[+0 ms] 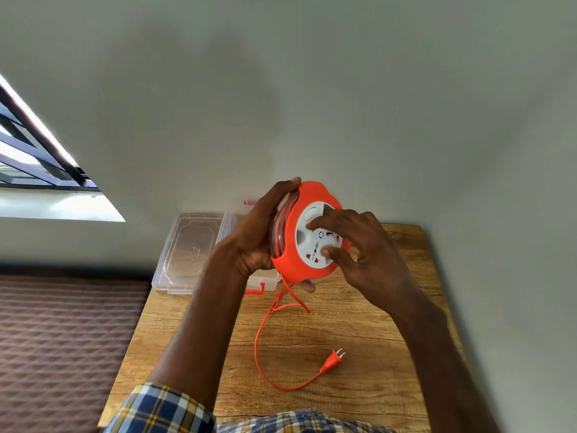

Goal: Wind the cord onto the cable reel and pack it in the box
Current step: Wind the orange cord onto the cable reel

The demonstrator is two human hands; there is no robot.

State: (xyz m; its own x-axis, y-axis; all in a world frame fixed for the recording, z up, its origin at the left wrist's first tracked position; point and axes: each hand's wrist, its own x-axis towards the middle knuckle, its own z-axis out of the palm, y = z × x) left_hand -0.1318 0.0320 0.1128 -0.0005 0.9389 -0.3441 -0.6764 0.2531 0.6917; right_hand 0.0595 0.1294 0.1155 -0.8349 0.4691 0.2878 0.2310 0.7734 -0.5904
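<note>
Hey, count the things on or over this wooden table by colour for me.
Orange: 3, cable reel, cord, plug
Clear: 1, plastic box, lid open
Total: 4

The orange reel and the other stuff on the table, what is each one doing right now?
Cable reel: held up above the table, partly wound.
Cord: loose end lying on the table.
Plug: flat on the table, unplugged.
Box: open, lid flipped back.
Left hand: gripping the reel's rim.
Right hand: fingers on the reel's white face.
</note>
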